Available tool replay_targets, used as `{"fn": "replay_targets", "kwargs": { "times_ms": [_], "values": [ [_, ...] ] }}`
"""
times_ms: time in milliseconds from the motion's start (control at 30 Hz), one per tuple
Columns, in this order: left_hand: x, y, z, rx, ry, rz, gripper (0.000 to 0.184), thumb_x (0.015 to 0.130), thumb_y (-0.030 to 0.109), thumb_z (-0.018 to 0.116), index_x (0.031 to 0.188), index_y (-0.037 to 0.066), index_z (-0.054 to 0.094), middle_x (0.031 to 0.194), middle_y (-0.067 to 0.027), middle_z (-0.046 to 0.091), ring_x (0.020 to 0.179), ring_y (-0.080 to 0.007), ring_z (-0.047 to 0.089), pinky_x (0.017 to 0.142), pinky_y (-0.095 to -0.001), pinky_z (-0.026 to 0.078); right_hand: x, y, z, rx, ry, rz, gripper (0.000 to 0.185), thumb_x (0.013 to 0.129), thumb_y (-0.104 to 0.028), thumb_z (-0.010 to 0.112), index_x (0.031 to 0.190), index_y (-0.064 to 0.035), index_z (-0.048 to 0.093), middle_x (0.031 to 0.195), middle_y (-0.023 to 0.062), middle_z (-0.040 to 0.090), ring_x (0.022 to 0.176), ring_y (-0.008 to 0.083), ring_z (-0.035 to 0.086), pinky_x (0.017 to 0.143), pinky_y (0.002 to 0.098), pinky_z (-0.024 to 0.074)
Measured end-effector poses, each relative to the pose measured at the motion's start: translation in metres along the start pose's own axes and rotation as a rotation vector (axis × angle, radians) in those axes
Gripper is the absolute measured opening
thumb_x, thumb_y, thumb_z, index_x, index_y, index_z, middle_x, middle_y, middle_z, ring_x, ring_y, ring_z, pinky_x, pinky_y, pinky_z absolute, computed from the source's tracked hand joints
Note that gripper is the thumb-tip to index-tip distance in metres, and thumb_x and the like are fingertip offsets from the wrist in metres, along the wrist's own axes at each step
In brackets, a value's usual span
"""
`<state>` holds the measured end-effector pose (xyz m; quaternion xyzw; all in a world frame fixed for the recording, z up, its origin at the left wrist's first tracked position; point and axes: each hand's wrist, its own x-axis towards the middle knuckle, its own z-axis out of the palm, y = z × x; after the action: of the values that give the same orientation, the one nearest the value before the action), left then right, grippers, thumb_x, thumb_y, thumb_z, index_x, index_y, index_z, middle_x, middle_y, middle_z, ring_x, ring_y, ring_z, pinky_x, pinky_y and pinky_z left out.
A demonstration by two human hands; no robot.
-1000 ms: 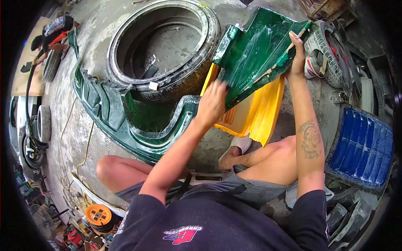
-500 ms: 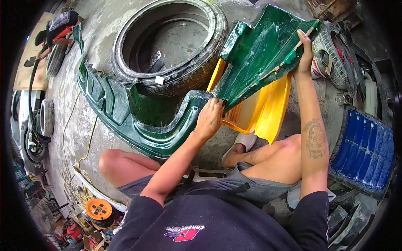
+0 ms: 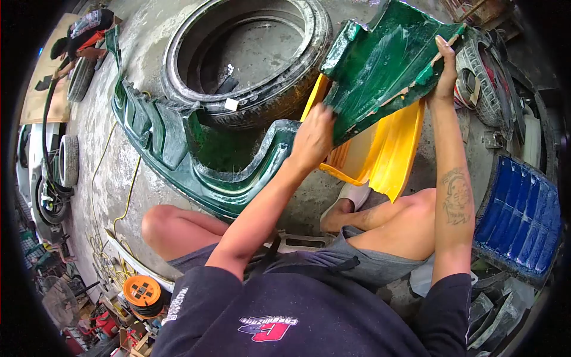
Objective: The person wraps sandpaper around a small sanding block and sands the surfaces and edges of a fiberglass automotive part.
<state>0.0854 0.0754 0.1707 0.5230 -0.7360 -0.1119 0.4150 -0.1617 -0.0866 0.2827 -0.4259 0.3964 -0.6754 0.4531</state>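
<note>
My right hand (image 3: 444,71) is wrapped round the far right edge of a glossy green moulded panel (image 3: 380,71), with the thumb on its chipped rim. The panel is raised and tilted. At its lower left corner is my left hand (image 3: 313,137), slightly blurred, with its fingers closed; whatever they hold is hidden. To the left a long, curved green piece like a car bumper (image 3: 205,184) extends across the floor, its right end close to my left hand. My hand hides whether it joins the panel. Behind and below the panel is a yellow moulded part (image 3: 395,157).
A large tyre (image 3: 250,113) lies beyond the green piece. On the right are a blue ribbed panel (image 3: 517,214) and another tyre (image 3: 476,65). An orange cable reel (image 3: 141,291) and yellow cord (image 3: 126,208) are at left. Another person (image 3: 86,35) bends over at upper left.
The green panel has shifted slightly right and up with my right hand. My left hand has moved up and right, from the panel's junction with the long green piece onto the panel's corner.
</note>
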Motion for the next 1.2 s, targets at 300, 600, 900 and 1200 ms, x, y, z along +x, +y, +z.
{"fn": "replay_targets", "kwargs": {
  "times_ms": [300, 600, 900, 1200],
  "values": [
    [-0.049, -0.005, -0.01, -0.059, -0.008, -0.096, 0.026, 0.09, 0.001, 0.058, 0.114, -0.002, 0.048, 0.101, -0.0227, 0.052, 0.093, -0.0407, 0.056, 0.079, -0.0475, 0.048, -0.008, -0.01, 0.008, 0.041, 0.018, 0.064, 0.045, 0.091, -0.037, 0.061, 0.124, -0.0058, 0.062, 0.122, 0.0055, 0.061, 0.11, 0.019, 0.058, 0.099, 0.0342, 0.0451],
    [-0.005, -0.002, 0.001, -0.023, 0.083, -0.028, 0.027, 0.091, 0.001, 0.057, 0.116, 0.0, 0.047, 0.101, -0.0218, 0.051, 0.093, -0.041, 0.055, 0.078, -0.0478, 0.048, -0.012, -0.014, 0.011, 0.04, 0.017, 0.111, 0.045, 0.093, -0.036, 0.057, 0.126, -0.0064, 0.061, 0.121, 0.0056, 0.062, 0.114, 0.0185, 0.057, 0.103, 0.0336, 0.0423],
    [0.049, 0.008, 0.016, -0.01, 0.173, 0.05, 0.018, 0.093, 0.004, 0.054, 0.108, -0.001, 0.047, 0.093, -0.0196, 0.048, 0.089, -0.0391, 0.053, 0.075, -0.0484, 0.046, -0.013, -0.02, 0.015, 0.03, 0.042, 0.116, 0.039, 0.093, -0.033, 0.058, 0.121, -0.0067, 0.062, 0.119, 0.0041, 0.062, 0.111, 0.018, 0.058, 0.102, 0.0332, 0.043],
    [-0.008, -0.005, 0.005, -0.014, 0.126, -0.058, 0.033, 0.089, 0.0, 0.061, 0.118, -0.001, 0.046, 0.097, -0.0238, 0.051, 0.083, -0.0461, 0.055, 0.071, -0.0521, 0.047, -0.014, -0.024, 0.021, 0.072, -0.018, 0.117, 0.034, 0.09, -0.034, 0.063, 0.112, -0.0076, 0.063, 0.104, 0.0028, 0.064, 0.096, 0.0166, 0.062, 0.089, 0.0311, 0.0487]
  ]
}}
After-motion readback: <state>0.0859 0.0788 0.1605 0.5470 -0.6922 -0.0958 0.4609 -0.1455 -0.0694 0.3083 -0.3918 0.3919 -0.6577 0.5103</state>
